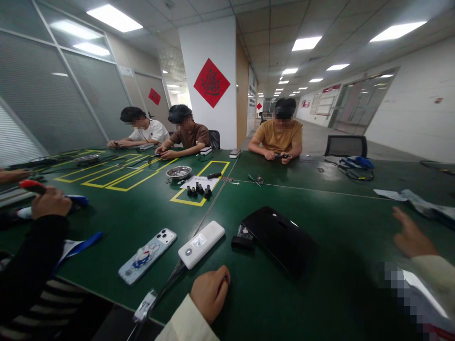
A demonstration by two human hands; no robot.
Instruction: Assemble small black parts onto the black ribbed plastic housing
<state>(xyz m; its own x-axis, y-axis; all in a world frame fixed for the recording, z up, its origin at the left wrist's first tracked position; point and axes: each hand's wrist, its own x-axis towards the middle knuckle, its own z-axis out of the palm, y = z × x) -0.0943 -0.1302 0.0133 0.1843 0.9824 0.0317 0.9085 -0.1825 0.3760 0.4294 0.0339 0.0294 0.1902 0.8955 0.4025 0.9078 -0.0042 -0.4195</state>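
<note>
My left hand (211, 290), in a cream sleeve, rests on the green table (156, 293) with its fingers curled closed, and nothing shows in it. Just beyond it lies a white power bank (201, 244) with a cable running toward the table's near edge. Left of that is a phone (147, 255) in a light blue cartoon case. At the far right my right hand (414, 234) is raised a little with its fingers stretched out, holding nothing. Between the hands, farther forward, lie a black flat panel (280, 239) and a small black box (242, 240) touching its left edge.
A metal bowl (178, 172) and several black cylindrical parts (199, 191) stand near a paper sheet. A neighbour's hand (51, 201) holds a red-tipped object at left. Three people sit across the table. Cables (355, 170) and grey-white strips (419, 196) lie at right.
</note>
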